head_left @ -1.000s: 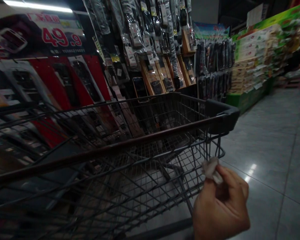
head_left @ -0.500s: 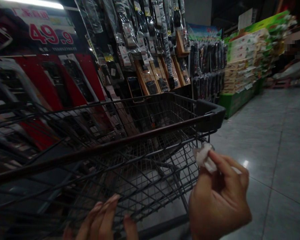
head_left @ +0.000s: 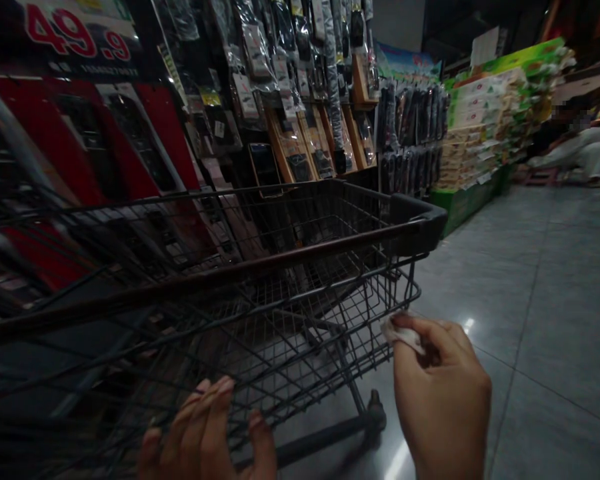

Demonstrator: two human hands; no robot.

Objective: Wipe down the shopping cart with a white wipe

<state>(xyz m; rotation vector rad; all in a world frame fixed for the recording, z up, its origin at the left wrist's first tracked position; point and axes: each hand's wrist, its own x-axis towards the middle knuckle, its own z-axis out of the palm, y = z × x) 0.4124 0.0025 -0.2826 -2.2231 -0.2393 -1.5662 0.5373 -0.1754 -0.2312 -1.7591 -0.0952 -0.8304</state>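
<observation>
A dark wire shopping cart (head_left: pixel 290 260) spans the view, its corner bumper (head_left: pixel 417 223) pointing right. Low in the middle, my left hand (head_left: pixel 207 433) is held palm up with its fingers apart and nothing in it, in front of the cart's side mesh. Right of the mesh, my right hand (head_left: pixel 440 387) pinches a crumpled white tissue (head_left: pixel 403 333) between thumb and fingers, near the cart's lower corner. Whether the tissue touches the wire cannot be made out.
Behind the cart stand racks of packaged goods (head_left: pixel 300 143) and a red display panel (head_left: pixel 150 120). Stacked boxes (head_left: pixel 463 157) rest on a green base (head_left: pixel 463 203). A person (head_left: pixel 575 140) sits low at the far right. Grey tiled floor (head_left: pixel 570 267) lies on the right.
My right hand has turned, showing more of its back, and its fingers have closed further round the tissue. My left hand has risen slightly. The view has shifted, showing more of the seated person.
</observation>
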